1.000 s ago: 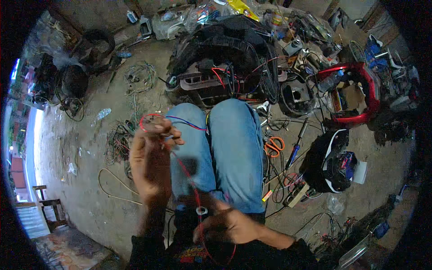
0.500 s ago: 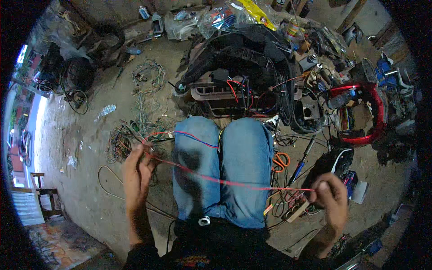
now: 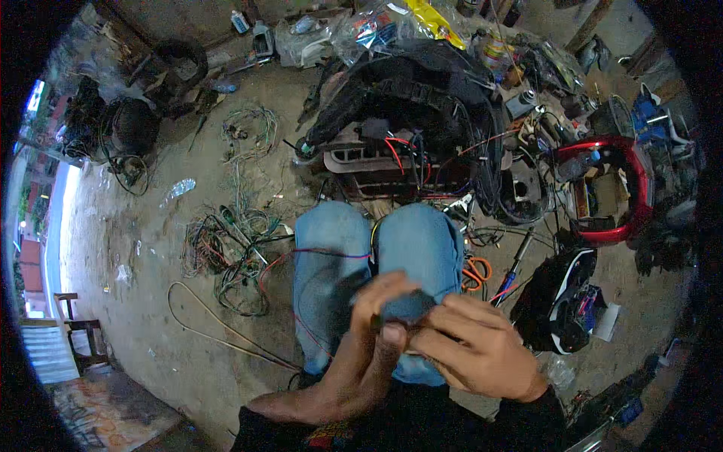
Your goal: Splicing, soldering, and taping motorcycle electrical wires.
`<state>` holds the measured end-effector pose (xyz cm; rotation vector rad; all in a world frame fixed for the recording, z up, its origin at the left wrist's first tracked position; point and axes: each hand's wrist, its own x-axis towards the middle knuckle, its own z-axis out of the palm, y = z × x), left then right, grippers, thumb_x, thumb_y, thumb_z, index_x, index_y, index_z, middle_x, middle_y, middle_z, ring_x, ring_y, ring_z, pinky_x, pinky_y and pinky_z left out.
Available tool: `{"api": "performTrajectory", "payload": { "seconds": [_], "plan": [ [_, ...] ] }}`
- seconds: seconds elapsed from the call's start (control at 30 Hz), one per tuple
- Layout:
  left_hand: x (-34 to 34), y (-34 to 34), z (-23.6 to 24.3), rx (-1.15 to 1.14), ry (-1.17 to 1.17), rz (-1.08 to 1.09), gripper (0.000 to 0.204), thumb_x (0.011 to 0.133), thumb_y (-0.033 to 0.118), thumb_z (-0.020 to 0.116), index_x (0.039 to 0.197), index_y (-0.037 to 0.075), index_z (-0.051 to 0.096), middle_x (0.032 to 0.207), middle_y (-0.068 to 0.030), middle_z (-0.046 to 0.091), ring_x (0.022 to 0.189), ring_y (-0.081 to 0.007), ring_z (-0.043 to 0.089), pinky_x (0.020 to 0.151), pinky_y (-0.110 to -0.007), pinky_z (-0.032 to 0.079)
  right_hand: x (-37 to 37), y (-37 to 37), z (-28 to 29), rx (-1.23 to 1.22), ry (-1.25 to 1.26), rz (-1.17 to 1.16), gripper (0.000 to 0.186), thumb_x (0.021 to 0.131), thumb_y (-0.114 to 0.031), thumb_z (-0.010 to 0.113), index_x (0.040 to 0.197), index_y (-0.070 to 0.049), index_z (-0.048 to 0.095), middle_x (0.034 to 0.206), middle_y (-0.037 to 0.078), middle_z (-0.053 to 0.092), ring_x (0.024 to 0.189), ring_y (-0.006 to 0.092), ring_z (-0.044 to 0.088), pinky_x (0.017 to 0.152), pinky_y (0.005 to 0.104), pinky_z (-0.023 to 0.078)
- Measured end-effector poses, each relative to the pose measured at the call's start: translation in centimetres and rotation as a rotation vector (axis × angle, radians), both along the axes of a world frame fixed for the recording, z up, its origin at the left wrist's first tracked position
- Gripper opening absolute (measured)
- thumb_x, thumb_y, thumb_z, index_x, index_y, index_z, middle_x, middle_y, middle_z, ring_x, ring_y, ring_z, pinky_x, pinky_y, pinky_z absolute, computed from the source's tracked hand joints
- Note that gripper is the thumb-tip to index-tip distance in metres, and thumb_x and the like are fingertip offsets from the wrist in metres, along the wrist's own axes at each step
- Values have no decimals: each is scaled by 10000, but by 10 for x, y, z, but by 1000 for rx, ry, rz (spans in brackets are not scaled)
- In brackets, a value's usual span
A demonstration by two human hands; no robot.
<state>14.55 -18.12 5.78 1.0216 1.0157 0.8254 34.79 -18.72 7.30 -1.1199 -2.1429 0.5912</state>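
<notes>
My left hand (image 3: 374,324) and my right hand (image 3: 478,343) are close together above my right thigh. The left fingers are blurred, curled with the thumb raised, and what lies in them cannot be made out. My right hand is closed, its fingers bent toward the left ones. A stretch of red wire (image 3: 508,291) sticks out past the right hand's far side. Another length of thin red wire (image 3: 263,277) loops off my left knee and runs back behind my left forearm. A blue and red wire pair (image 3: 331,251) crosses my left thigh (image 3: 324,226).
A black motorcycle body part with loose wires (image 3: 407,98) lies ahead. Tangled wires (image 3: 233,248) are on the floor to the left. Orange-handled scissors (image 3: 476,273), a blue-handled soldering iron (image 3: 520,260), a black shoe (image 3: 557,301) and a red curved panel (image 3: 640,192) lie right.
My hands were wide apart with the red wire stretched between them across my lap. They have come together over my right thigh, and the wire now hangs slack.
</notes>
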Motion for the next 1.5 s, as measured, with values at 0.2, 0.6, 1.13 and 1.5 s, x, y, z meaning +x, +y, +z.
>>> {"api": "performTrajectory", "payload": {
  "seconds": [0.2,0.6,1.13,1.5],
  "plan": [
    [-30,17,-11,-116,244,-366,447,1087,426,571,1002,3,687,786,-12,594,756,-93,519,653,-300,439,47,4,14,-183,18,-85,249,775,-68,781,1023,-60,758,869,77,672,763,269,648,671,381,519],
    [-31,31,1,187,321,-443,285,1078,306,614,1140,41,701,894,-131,720,752,-229,688,679,-380,529,5,4,-12,-68,10,-83,267,782,-52,819,1045,-42,773,874,85,677,757,242,632,666,357,526],
    [-10,59,10,294,395,-341,235,1038,205,664,1188,57,770,773,-79,698,679,-80,591,621,-276,495,18,12,-16,-140,354,-461,117,827,-4,805,939,24,785,901,128,798,790,206,775,740,322,605],
    [-10,60,11,308,407,-368,237,1025,181,672,1183,32,766,872,-142,761,727,-143,675,674,-307,540,22,17,-19,-113,282,-394,156,795,-71,845,935,-15,810,867,96,800,755,198,758,690,300,564]
  ]
}}
